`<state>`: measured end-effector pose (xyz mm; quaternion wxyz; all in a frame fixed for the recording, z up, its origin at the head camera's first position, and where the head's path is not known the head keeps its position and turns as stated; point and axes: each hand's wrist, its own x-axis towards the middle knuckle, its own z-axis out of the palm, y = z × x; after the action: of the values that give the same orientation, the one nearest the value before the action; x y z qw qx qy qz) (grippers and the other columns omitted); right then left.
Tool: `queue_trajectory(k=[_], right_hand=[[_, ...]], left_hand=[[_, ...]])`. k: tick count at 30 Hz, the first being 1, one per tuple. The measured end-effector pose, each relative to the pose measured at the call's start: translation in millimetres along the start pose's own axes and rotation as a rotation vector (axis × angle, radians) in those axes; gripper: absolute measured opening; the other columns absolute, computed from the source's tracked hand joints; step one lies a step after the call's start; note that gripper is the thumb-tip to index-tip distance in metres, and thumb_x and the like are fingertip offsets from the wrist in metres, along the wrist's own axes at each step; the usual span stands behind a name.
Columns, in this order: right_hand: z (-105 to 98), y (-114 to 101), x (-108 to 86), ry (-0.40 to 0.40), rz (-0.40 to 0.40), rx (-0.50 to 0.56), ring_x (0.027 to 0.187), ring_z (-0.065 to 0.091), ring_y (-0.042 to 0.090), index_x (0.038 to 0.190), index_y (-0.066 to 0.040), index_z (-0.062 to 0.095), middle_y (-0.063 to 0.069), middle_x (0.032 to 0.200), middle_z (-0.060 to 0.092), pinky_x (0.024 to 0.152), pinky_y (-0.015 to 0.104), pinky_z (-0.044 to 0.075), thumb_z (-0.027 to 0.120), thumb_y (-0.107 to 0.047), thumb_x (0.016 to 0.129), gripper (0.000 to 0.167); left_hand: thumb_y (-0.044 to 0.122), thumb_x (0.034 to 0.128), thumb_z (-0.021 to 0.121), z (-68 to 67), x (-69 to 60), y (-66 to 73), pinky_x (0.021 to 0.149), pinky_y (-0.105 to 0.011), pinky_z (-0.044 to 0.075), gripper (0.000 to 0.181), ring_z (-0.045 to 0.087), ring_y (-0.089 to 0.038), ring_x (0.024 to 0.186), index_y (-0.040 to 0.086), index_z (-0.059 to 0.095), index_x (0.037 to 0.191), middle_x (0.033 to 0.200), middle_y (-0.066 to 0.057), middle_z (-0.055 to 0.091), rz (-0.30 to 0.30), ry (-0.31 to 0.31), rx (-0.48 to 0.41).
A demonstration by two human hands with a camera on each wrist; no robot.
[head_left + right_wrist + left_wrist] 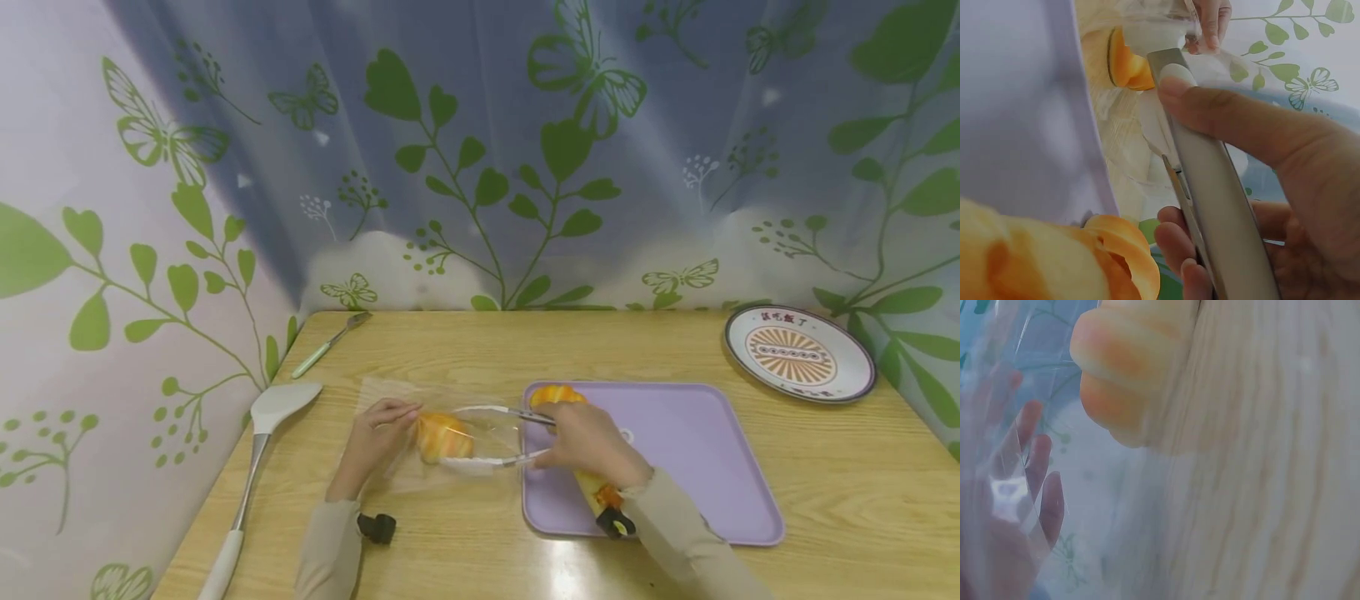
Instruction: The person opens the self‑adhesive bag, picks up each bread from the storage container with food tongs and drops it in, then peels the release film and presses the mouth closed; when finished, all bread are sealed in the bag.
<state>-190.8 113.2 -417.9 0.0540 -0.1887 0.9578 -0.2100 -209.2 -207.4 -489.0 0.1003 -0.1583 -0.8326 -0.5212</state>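
Note:
In the head view my left hand (380, 437) pinches a clear plastic bag (405, 479) at its left part. A golden, ridged bread roll (444, 437) lies inside the bag; its rounded folds also show in the left wrist view, where fingers (1052, 506) appear through the film. My right hand (588, 442) grips metal tongs (1216, 187) with white ends. Those ends reach into the bag on either side of the roll, spread apart; whether they press on it I cannot tell. Beneath the right hand, more bread (558, 394) lies on a purple tray (720, 467), partly hidden.
A round plate (858, 371) with a dark rim stands at the back right. Along the left side of the wooden table (465, 350) lie a long-handled white spatula (283, 402) and a small fork (326, 350) with a pale green handle. Patterned curtain walls the back and left.

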Motion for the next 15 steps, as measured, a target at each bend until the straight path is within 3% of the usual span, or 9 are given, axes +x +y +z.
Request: queue_trajectory(k=[8, 13, 15], right_hand=[[1.7, 2.5, 3.0, 0.041, -0.015, -0.025, 0.067, 0.049, 0.012, 0.122, -0.008, 0.066, 0.0, 0.078, 0.064, 0.057, 0.032, 0.046, 0.09, -0.035, 0.062, 0.071], [0.8, 1.7, 2.0, 0.027, -0.009, -0.013, 0.069, 0.051, 0.013, 0.124, -0.006, 0.065, 0.002, 0.083, 0.067, 0.059, 0.035, 0.048, 0.091, -0.035, 0.061, 0.074], [1.6, 1.4, 1.7, 0.024, -0.005, -0.014, 0.071, 0.054, 0.014, 0.125, -0.005, 0.064, 0.004, 0.088, 0.07, 0.063, 0.038, 0.051, 0.091, -0.036, 0.061, 0.076]], left_hand=[[0.011, 0.0881, 0.071, -0.7, 0.4, -0.2, 0.093, -0.025, 0.05, 0.016, 0.058, -0.001, 0.1, 0.003, 0.075, 0.101, 0.105, -0.011, 0.071, -0.062, 0.008, 0.039], [0.012, 0.0859, 0.073, -1.5, 0.8, 3.6, 0.093, -0.034, 0.048, 0.012, 0.057, -0.001, 0.1, 0.005, 0.076, 0.095, 0.105, -0.01, 0.072, -0.104, 0.021, 0.048], [0.012, 0.0852, 0.074, -1.6, 0.5, 3.4, 0.091, -0.033, 0.048, 0.011, 0.056, 0.0, 0.099, 0.005, 0.076, 0.093, 0.103, -0.011, 0.072, -0.092, 0.026, 0.052]])
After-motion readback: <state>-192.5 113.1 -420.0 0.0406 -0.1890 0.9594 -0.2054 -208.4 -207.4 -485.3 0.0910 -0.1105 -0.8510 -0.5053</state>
